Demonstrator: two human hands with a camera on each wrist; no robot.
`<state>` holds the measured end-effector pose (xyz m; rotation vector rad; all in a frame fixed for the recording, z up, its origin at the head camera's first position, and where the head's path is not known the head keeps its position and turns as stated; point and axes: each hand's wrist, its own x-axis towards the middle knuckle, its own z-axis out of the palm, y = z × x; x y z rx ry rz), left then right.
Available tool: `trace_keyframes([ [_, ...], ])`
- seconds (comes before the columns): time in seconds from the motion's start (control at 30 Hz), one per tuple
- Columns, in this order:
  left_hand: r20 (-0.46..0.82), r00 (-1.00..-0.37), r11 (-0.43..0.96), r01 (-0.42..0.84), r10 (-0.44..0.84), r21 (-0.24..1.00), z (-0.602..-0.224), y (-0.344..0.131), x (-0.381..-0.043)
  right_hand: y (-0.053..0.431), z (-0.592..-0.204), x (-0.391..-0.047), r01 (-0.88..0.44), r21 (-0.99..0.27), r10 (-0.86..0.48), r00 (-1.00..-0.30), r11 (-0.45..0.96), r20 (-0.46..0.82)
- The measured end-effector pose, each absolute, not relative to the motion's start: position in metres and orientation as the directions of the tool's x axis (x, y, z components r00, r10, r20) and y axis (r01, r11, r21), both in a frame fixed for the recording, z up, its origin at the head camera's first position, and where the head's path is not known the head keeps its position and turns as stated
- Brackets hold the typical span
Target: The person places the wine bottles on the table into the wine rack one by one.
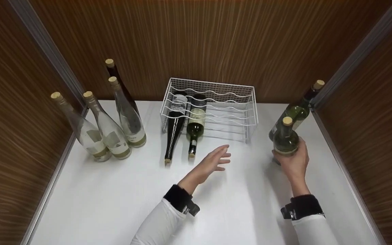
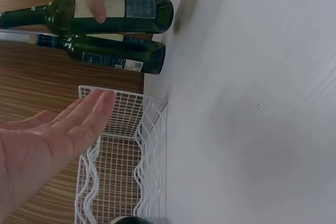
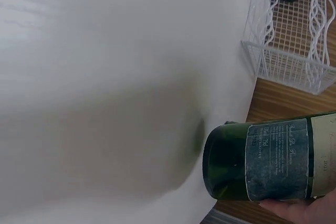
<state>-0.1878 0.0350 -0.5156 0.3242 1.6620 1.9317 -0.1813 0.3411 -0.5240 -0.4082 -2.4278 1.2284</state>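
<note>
My right hand grips a green wine bottle around its body, cork upward. In the right wrist view that bottle shows a dark label, and its base hangs a little off the white table. Just behind it stands another green wine bottle with a cork. My left hand hovers over the table in front of the white wire rack, fingers extended, holding nothing. Two wine bottles lie in the rack's left part, necks toward me: a dark slim one and a green one.
Several tall corked bottles stand at the left: clear ones and a dark one behind. Wood-patterned panels enclose the white table at the back and both sides.
</note>
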Motion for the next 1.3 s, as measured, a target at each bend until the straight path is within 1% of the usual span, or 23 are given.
trace_keyframes([
  [0.13, -0.198, -0.8, -0.098, -0.304, 0.567, 0.948, -0.513, 0.034, -0.188, 0.328, -0.528, -0.181, -0.026, -0.774, 0.359, -0.876, 0.633, 0.323],
  [0.23, -0.205, -0.799, -0.122, -0.327, 0.565, 0.937, -0.512, 0.033, -0.189, 0.318, -0.532, -0.18, -0.122, -0.711, 0.284, -0.86, 0.693, 0.424],
  [0.33, -0.198, -0.807, -0.157, -0.337, 0.557, 0.929, -0.51, 0.032, -0.19, 0.309, -0.535, -0.179, -0.187, -0.637, 0.203, -0.849, 0.748, 0.488],
  [0.5, -0.179, -0.814, -0.227, -0.353, 0.553, 0.908, -0.508, 0.031, -0.191, 0.297, -0.541, -0.177, -0.234, -0.528, 0.098, -0.844, 0.817, 0.527],
  [0.63, -0.174, -0.809, -0.277, -0.382, 0.562, 0.882, -0.507, 0.029, -0.192, 0.291, -0.545, -0.178, -0.284, -0.415, 0.002, -0.823, 0.864, 0.567],
  [0.7, -0.177, -0.805, -0.293, -0.397, 0.566, 0.87, -0.506, 0.027, -0.192, 0.289, -0.546, -0.178, -0.306, -0.367, -0.046, -0.819, 0.879, 0.572],
  [0.8, -0.184, -0.799, -0.304, -0.415, 0.572, 0.857, -0.504, 0.025, -0.193, 0.286, -0.547, -0.176, -0.326, -0.326, -0.102, -0.828, 0.887, 0.551],
  [0.93, -0.215, -0.779, -0.234, -0.419, 0.588, 0.877, -0.503, 0.021, -0.194, 0.282, -0.547, -0.174, -0.34, -0.28, -0.162, -0.846, 0.898, 0.508],
  [1.13, -0.306, -0.74, -0.04, -0.41, 0.599, 0.911, -0.51, 0.021, -0.192, 0.279, -0.552, -0.174, -0.387, -0.173, -0.275, -0.847, 0.906, 0.455],
  [1.3, -0.36, -0.729, 0.152, -0.338, 0.583, 0.929, -0.518, 0.022, -0.187, 0.272, -0.555, -0.174, -0.437, -0.107, -0.354, -0.831, 0.893, 0.43],
])
